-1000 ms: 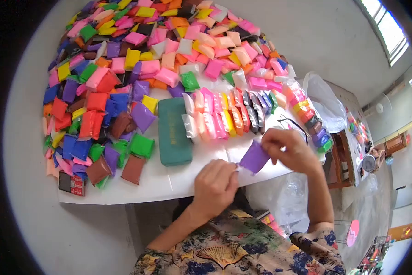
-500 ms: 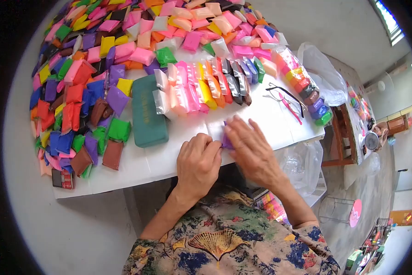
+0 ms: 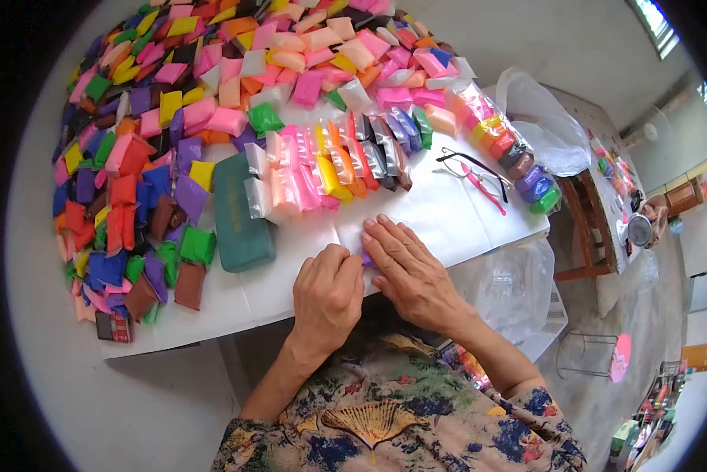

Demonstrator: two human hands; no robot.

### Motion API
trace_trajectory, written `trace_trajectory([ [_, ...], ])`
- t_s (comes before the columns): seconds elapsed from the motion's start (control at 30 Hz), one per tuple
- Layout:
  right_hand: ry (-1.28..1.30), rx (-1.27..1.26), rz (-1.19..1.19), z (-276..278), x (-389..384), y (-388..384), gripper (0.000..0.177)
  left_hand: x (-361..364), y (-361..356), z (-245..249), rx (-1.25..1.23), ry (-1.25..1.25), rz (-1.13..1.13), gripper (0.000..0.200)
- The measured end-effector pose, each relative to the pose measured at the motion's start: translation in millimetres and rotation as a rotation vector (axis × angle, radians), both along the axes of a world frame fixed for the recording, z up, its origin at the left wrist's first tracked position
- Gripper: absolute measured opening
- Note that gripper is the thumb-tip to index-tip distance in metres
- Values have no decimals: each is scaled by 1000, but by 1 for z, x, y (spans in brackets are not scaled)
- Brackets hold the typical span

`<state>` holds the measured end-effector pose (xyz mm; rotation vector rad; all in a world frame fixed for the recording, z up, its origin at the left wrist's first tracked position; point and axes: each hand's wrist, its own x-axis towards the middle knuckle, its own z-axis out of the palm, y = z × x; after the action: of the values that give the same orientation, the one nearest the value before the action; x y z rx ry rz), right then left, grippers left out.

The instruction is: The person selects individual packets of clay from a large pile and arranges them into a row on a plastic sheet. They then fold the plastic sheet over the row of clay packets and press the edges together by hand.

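Observation:
My left hand (image 3: 327, 295) is closed at the front of the white-covered table, its thumb and fingers pinching the edge of a small purple packet (image 3: 367, 258). Over that packet lies my right hand (image 3: 411, 275), flat with fingers stretched out, hiding most of it. Just beyond both hands stand rows of clear-wrapped coloured packets (image 3: 306, 177), running from white and pink through yellow, orange, red, black and brown to purple, blue and green. A dark green case (image 3: 243, 228) rests to the left of these rows.
A large heap of coloured packets (image 3: 212, 79) covers the table's back and left. To the right are eyeglasses (image 3: 483, 179), a filled clear bag of packets (image 3: 518, 161) and a plastic bag (image 3: 538, 118). A small red-and-black box (image 3: 115, 327) lies at the left front corner.
My right hand has come down flatter over the purple packet, its fingers closer together, and less purple shows. My left hand keeps its pinch. The whole view has shifted slightly.

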<state>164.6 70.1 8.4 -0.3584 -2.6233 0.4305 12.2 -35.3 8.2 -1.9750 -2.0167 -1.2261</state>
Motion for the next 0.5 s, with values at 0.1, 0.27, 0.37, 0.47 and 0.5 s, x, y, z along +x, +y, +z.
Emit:
trace_trajectory([
  [0.1, 180, -128, -86, -4, 7, -6, 59, 0, -1, 2, -8, 7, 3, 15],
  [0.27, 260, 71, -252, -12, 16, -11, 39, 1, -2, -2, 34, 14, -2, 13],
  [0.37, 282, 164, -248, -14, 10, -9, 25, 0, 1, -1, 62, 22, -46, 12],
  [0.47, 306, 225, -250, -16, 5, -9, 19, 0, 2, 2, 51, 8, -76, 14],
  [0.5, 318, 228, -252, -16, 4, -10, 18, 0, 3, 1, 43, 24, -69, 14],
])
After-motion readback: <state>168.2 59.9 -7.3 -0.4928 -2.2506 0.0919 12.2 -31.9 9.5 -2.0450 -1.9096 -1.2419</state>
